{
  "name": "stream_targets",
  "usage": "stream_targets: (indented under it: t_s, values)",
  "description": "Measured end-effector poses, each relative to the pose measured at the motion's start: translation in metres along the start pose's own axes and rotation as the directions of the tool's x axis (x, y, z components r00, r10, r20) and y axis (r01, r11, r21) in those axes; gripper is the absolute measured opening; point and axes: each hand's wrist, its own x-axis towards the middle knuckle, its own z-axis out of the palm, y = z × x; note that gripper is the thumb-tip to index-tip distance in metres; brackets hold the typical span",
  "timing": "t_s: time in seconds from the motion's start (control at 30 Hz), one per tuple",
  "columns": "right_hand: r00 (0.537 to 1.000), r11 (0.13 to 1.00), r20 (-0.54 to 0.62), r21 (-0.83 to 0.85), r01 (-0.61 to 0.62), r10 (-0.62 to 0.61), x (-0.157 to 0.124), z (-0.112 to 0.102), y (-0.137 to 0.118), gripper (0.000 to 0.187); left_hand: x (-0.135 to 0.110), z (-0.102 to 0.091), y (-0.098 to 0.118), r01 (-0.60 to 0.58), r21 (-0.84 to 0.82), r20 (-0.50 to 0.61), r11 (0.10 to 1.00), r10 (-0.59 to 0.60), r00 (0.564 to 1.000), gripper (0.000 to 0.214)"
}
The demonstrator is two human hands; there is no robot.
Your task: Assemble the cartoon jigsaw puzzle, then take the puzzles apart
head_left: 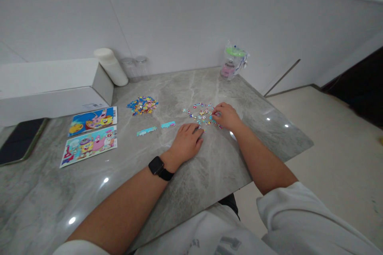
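Observation:
Loose jigsaw pieces (203,114) lie spread over the grey marbled table in front of me. At their right edge my right hand (226,115) is bent with thumb and fingertips together; a puzzle piece seems to be pinched there, though it is mostly covered. My left hand (187,141), with a black watch on its wrist, rests on the tabletop at the near left side of the pieces, fingers stretched out. Left of it lie two joined puzzle strips, one light-blue strip (168,124) and one longer strip (146,131). Farther back is a dense heap of puzzle pieces (143,105).
Two cartoon picture cards (92,120) and a phone (20,140) lie at the left. Behind them stand a white box (50,87), a white bottle (111,67) and two clear glasses (141,67). A bagged cup (233,61) stands near the back right corner. The table edge (281,121) runs along the right.

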Motion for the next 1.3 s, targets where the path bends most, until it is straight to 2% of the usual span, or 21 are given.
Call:
stream_targets:
  t_s: [0.3, 0.47, 0.6, 0.73, 0.87, 0.93, 1.07, 1.17, 1.3]
  values:
    - [0.991, 0.99, 0.077, -0.098, -0.1, 0.108, -0.004, 0.0, -0.014, 0.025, 0.0, -0.001, 0.001, 0.007, 0.038, 0.01, 0.999, -0.008, 1.0, 0.034]
    - [0.987, 0.991, 0.102, -0.077, -0.113, 0.121, -0.005, 0.001, -0.017, 0.023, -0.001, -0.001, 0.001, 0.016, 0.026, 0.014, 1.0, -0.017, 1.0, 0.034]
    - [0.993, 0.995, 0.076, -0.038, -0.092, 0.095, -0.003, 0.002, -0.016, 0.02, -0.001, -0.001, 0.001, 0.022, 0.023, 0.015, 1.0, -0.022, 1.0, 0.034]
    - [0.996, 0.989, 0.047, 0.118, -0.083, 0.078, -0.002, -0.004, -0.014, 0.008, -0.001, -0.001, 0.002, 0.022, 0.02, 0.011, 1.0, -0.022, 1.0, 0.034]
    - [0.993, 0.935, -0.028, 0.34, -0.095, 0.111, -0.001, -0.007, -0.01, 0.007, -0.001, -0.001, 0.002, 0.018, 0.028, 0.018, 0.999, -0.018, 1.0, 0.036]
    - [0.99, 0.882, -0.034, 0.459, -0.105, 0.135, 0.0, -0.006, -0.01, 0.009, -0.001, 0.0, 0.002, 0.018, 0.028, 0.012, 0.999, -0.019, 1.0, 0.036]
    - [0.987, 0.702, 0.045, 0.697, -0.143, 0.157, 0.005, -0.003, -0.021, 0.021, -0.002, -0.001, 0.004, 0.021, 0.016, -0.026, 1.0, -0.02, 0.999, 0.043]
    - [0.993, 0.643, 0.049, 0.758, -0.109, 0.111, 0.011, -0.005, -0.037, 0.024, -0.003, -0.016, 0.006, 0.013, 0.026, -0.059, 1.0, -0.012, 0.998, 0.046]
    - [0.995, 0.671, 0.08, 0.741, -0.018, -0.062, 0.03, -0.014, -0.067, 0.023, -0.006, -0.06, -0.004, 0.063, 0.01, -0.088, 0.998, -0.062, 0.994, 0.028]
